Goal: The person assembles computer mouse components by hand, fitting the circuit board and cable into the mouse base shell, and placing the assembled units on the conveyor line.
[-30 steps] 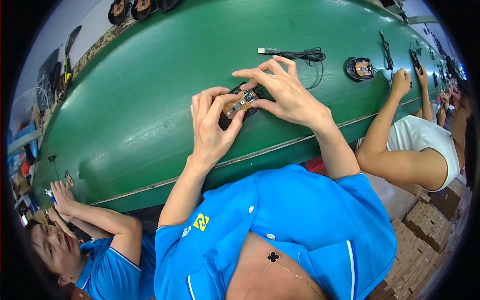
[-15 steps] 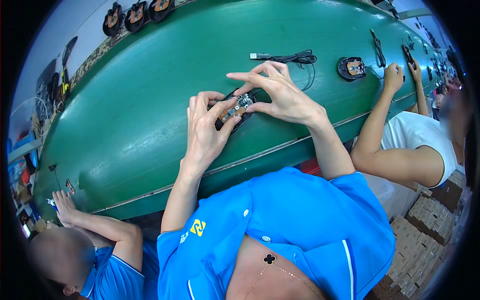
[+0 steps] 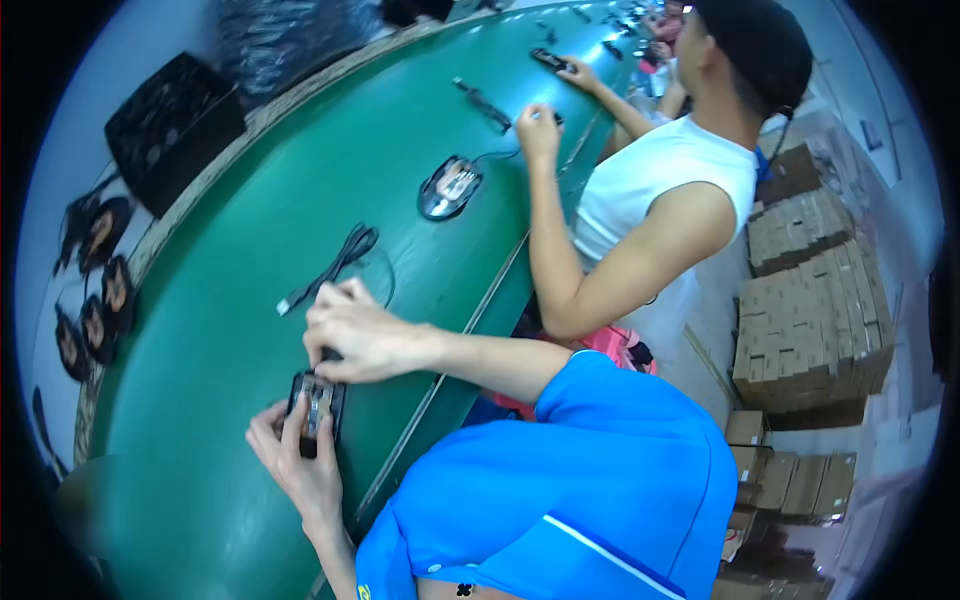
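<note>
The fingers of the left hand (image 3: 298,458) partly cover the circuit board (image 3: 317,400) and the black mouse base (image 3: 337,402); the board's components are blurred and cannot be identified. The right hand (image 3: 360,342) hides most of a dark item (image 3: 331,354), type indeterminable. The loop of the black USB cable (image 3: 345,255) passes out of sight behind this hand. The lower edge cuts off the left forearm (image 3: 338,562). Contents of the black box (image 3: 175,125) are indistinct.
</note>
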### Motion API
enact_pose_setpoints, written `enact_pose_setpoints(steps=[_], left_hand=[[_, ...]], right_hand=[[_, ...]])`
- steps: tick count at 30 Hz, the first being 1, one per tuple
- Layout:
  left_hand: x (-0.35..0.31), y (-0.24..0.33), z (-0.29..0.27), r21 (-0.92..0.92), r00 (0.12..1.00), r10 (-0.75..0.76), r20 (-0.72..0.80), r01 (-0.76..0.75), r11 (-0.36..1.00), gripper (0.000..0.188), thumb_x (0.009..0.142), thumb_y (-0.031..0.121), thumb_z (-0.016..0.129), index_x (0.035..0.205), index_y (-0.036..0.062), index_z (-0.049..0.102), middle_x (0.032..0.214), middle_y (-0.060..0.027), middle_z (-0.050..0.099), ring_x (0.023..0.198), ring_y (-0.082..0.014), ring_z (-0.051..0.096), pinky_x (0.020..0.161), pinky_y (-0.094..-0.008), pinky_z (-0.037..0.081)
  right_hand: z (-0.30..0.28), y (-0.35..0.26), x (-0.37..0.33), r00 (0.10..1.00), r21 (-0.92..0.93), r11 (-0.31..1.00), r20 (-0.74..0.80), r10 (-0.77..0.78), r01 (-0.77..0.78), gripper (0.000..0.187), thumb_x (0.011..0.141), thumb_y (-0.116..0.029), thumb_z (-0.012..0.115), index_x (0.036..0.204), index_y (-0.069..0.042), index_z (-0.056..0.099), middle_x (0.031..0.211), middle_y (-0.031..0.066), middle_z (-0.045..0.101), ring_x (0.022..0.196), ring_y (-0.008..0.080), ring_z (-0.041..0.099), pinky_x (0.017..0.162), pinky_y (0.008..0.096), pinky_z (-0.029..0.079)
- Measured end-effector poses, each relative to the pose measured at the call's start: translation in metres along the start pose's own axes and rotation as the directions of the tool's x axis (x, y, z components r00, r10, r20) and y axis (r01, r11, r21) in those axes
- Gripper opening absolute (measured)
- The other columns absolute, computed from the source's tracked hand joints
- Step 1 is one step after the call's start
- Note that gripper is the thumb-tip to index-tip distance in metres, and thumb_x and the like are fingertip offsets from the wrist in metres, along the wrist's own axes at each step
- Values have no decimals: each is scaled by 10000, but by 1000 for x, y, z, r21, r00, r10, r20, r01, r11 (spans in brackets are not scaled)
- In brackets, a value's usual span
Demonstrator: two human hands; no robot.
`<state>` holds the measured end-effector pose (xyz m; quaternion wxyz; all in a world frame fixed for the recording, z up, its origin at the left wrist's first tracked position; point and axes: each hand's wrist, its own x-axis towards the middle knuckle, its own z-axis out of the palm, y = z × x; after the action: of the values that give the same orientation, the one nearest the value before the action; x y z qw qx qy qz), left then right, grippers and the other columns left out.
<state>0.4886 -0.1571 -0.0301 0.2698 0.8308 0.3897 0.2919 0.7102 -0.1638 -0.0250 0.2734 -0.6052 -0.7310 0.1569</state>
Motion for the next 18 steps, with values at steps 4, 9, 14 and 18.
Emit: enact_pose_setpoints(steps=[4,9,14,18], left_hand=[[2,0,0,21,994,-104,19,104,994,400,752,6,766,1144,74,727,1095,-132,559,957,-277,489,819,-382,444],[3,-3,3,20,995,-98,6,98,995,410,746,10,772,1148,78,729,1092,-133,559,944,-278,481,823,-395,438],[6,-4,3,22,994,-108,-4,108,994,416,740,11,777,1147,83,730,1088,-140,559,940,-282,479,833,-407,432],[10,-8,2,25,995,-97,-13,97,995,420,735,9,780,1145,85,730,1084,-144,559,938,-284,478,839,-412,429]], right_hand=[[5,-2,10,993,71,997,118,13,-21,51,805,-135,686,776,-111,651,830,38,538,938,226,443,979,421,285],[4,-1,14,987,59,998,161,29,-39,68,820,-98,672,766,-105,629,840,32,534,927,223,433,989,426,272],[2,3,14,992,125,992,129,6,-22,74,839,-79,657,780,-107,622,845,32,529,932,226,434,1002,430,264],[0,3,18,995,136,991,102,-16,2,72,847,-69,653,796,-108,620,839,34,521,930,227,433,1010,429,262]])
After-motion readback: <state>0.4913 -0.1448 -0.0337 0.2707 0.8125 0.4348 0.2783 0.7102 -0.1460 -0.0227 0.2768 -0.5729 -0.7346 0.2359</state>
